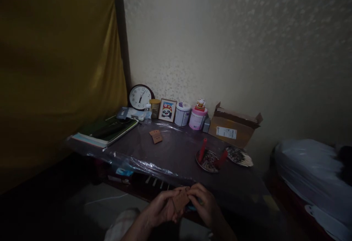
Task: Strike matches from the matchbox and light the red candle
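Brown card (180,200), tilted, long axis rising rightward

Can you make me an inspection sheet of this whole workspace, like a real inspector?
Surface: dark table with a clear plastic cover.
Job's things: small brown piece in hand; similar brown pieces on the table.
Clutter: clock, picture frame, white can, pink can, cardboard box, red candles, books.
Grippers: left hand and right hand both hold the small brown piece.
Cables: thin pale line below, maybe a cord.
Surroundings: yellow cloth at left, pale wall behind.
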Demonstrator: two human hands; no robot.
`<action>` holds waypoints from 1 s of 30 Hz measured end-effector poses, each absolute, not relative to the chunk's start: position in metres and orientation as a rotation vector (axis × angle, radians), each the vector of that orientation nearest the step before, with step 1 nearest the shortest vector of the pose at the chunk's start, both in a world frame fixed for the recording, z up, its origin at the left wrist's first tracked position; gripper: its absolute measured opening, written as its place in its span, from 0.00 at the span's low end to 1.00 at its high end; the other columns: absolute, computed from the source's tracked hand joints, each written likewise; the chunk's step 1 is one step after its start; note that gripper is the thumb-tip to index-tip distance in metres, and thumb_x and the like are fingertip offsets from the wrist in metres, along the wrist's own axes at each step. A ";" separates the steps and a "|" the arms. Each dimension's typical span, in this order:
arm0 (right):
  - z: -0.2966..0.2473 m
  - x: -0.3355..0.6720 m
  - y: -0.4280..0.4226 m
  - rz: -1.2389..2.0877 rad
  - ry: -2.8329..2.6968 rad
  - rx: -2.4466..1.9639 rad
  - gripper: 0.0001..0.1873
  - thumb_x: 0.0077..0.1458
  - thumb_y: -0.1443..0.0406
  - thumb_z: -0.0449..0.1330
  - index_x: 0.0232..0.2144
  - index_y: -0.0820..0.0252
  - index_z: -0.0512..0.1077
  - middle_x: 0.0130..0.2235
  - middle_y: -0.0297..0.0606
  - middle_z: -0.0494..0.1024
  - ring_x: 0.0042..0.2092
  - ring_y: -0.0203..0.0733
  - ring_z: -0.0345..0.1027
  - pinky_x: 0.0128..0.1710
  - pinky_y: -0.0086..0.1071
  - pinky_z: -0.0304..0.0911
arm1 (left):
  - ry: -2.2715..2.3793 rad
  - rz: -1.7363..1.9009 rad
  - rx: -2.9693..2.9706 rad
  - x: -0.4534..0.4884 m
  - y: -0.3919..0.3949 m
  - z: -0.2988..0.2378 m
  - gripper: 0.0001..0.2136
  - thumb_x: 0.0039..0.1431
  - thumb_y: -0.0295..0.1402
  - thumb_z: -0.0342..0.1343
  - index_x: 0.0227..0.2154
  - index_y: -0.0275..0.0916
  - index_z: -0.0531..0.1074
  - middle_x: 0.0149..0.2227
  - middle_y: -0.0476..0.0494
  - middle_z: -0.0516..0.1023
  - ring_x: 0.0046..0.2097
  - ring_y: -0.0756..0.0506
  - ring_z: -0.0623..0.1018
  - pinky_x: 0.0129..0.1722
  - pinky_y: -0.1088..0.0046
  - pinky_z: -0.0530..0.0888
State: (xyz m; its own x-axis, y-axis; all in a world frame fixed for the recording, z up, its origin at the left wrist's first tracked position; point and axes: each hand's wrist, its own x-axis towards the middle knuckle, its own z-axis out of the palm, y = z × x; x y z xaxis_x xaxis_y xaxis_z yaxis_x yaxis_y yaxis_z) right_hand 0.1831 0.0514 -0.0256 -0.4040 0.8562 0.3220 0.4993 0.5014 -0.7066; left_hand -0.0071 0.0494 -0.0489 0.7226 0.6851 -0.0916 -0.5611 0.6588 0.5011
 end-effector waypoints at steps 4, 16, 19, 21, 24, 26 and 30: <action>-0.026 0.184 0.051 0.676 -2.076 -1.125 0.07 0.56 0.69 0.55 0.31 0.56 0.73 0.35 0.36 0.73 0.39 0.37 0.68 0.40 0.27 0.62 | 0.287 0.729 0.476 -0.007 0.050 -0.049 0.19 0.57 0.34 0.48 0.50 0.31 0.67 0.30 0.39 0.76 0.26 0.47 0.76 0.18 0.76 0.67; -0.024 0.185 0.050 0.669 -2.094 -1.098 0.07 0.57 0.68 0.54 0.29 0.58 0.70 0.34 0.35 0.72 0.37 0.36 0.67 0.38 0.27 0.61 | 0.281 0.724 0.489 -0.006 0.049 -0.050 0.18 0.58 0.33 0.46 0.49 0.29 0.68 0.28 0.39 0.76 0.25 0.48 0.76 0.19 0.76 0.70; -0.024 0.186 0.050 0.670 -2.098 -1.099 0.07 0.58 0.68 0.53 0.29 0.58 0.69 0.34 0.35 0.72 0.37 0.36 0.67 0.38 0.27 0.60 | 0.265 0.714 0.496 -0.006 0.050 -0.050 0.19 0.58 0.32 0.47 0.50 0.31 0.66 0.30 0.40 0.76 0.25 0.48 0.76 0.18 0.77 0.69; -0.026 0.186 0.051 0.664 -2.107 -1.101 0.07 0.58 0.68 0.53 0.29 0.58 0.69 0.33 0.35 0.72 0.37 0.36 0.67 0.38 0.27 0.60 | 0.253 0.708 0.502 -0.006 0.051 -0.051 0.19 0.57 0.32 0.47 0.51 0.32 0.66 0.32 0.40 0.76 0.25 0.48 0.76 0.18 0.77 0.69; -0.030 0.187 0.053 0.615 -2.118 -1.109 0.06 0.57 0.69 0.53 0.28 0.59 0.67 0.33 0.35 0.72 0.36 0.36 0.67 0.37 0.27 0.60 | 0.241 0.705 0.513 -0.006 0.051 -0.051 0.19 0.57 0.31 0.46 0.52 0.33 0.65 0.32 0.40 0.76 0.25 0.48 0.76 0.18 0.77 0.69; -0.032 0.188 0.054 0.571 -2.124 -1.104 0.05 0.57 0.69 0.53 0.28 0.59 0.66 0.32 0.35 0.71 0.35 0.36 0.66 0.36 0.28 0.60 | 0.241 0.704 0.521 -0.006 0.050 -0.051 0.19 0.58 0.31 0.46 0.52 0.33 0.65 0.31 0.40 0.76 0.25 0.48 0.76 0.18 0.77 0.69; -0.034 0.188 0.053 0.537 -2.124 -1.068 0.05 0.55 0.71 0.52 0.29 0.58 0.64 0.33 0.35 0.71 0.36 0.36 0.67 0.36 0.28 0.61 | 0.235 0.712 0.535 -0.007 0.049 -0.049 0.19 0.58 0.31 0.46 0.52 0.33 0.64 0.32 0.40 0.76 0.26 0.48 0.77 0.19 0.78 0.70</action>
State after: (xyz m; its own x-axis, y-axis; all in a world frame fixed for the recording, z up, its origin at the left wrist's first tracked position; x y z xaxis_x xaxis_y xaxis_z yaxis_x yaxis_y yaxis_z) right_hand 0.1876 0.0534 -0.0345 -0.4239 0.8155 0.3940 0.5302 0.5762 -0.6220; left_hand -0.0066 0.0489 -0.0489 0.7385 0.6738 -0.0261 -0.5565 0.6310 0.5405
